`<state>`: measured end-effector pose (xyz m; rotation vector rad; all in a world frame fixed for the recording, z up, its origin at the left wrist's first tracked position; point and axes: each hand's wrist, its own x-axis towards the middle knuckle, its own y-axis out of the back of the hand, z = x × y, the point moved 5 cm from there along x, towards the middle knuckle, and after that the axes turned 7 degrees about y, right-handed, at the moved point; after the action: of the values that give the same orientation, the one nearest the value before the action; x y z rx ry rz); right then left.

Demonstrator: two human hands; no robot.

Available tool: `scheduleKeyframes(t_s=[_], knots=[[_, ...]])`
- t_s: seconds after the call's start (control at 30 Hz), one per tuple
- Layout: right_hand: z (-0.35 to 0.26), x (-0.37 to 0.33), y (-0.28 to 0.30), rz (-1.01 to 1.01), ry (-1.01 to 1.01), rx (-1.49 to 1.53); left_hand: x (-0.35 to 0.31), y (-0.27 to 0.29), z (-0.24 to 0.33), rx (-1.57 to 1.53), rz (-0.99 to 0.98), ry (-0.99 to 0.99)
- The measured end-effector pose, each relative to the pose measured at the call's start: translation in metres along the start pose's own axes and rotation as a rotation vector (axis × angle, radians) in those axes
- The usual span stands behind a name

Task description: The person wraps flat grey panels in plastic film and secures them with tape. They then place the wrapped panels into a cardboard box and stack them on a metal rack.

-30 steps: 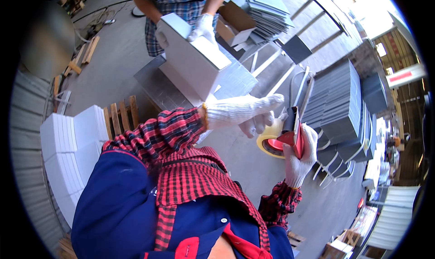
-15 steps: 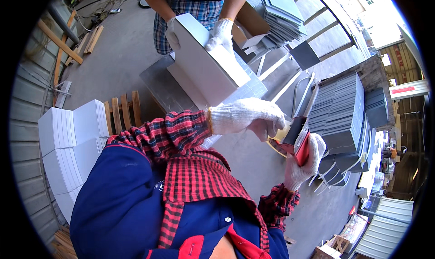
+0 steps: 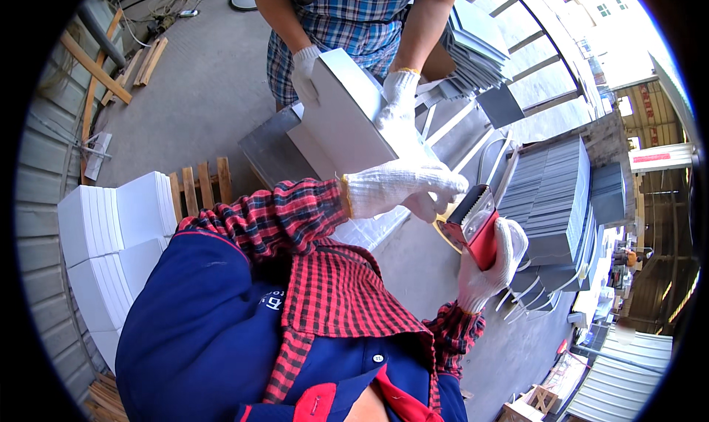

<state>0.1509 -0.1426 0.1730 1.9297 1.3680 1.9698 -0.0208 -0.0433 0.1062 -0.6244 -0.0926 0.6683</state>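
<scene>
My right hand [image 3: 498,263], in a white knit glove, grips a red tape dispenser [image 3: 484,241] with a dark serrated blade edge tilted upward. A yellowish tape roll [image 3: 445,219] shows partly at its left side. My left hand [image 3: 406,188], also gloved, is at the dispenser's left with thumb and fingers drawn together; whatever lies between them is hidden. Beyond it, a co-worker's gloved left hand [image 3: 399,101] and gloved right hand [image 3: 305,75] hold a white box [image 3: 347,123] over a grey-topped table [image 3: 269,152].
Stacked white boards [image 3: 111,222] stand at the left beside a wooden pallet [image 3: 203,182]. Strapped bundles of grey boards [image 3: 543,193] stand at the right. More grey sheets [image 3: 473,53] are piled behind the table, near a metal frame [image 3: 535,34].
The dispenser has turned slightly, and my right hand has shifted a little with it. My left hand stays close by. The co-worker and the white box appear further right.
</scene>
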Motion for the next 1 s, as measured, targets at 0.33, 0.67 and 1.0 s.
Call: scheduleKeyframes(t_s=[0.33,0.67,1.0], knots=[[-0.033,0.055,-0.040,-0.561,-0.106,0.275,-0.038,0.064,0.038,0.404,0.345,-0.119],[-0.054,0.107,-0.079,-0.688,-0.112,0.230,-0.099,0.204,0.130,0.631,0.728,-0.087],[-0.065,0.144,-0.174,-0.894,0.116,-0.084,-0.050,0.290,0.095,1.214,0.829,0.448]])
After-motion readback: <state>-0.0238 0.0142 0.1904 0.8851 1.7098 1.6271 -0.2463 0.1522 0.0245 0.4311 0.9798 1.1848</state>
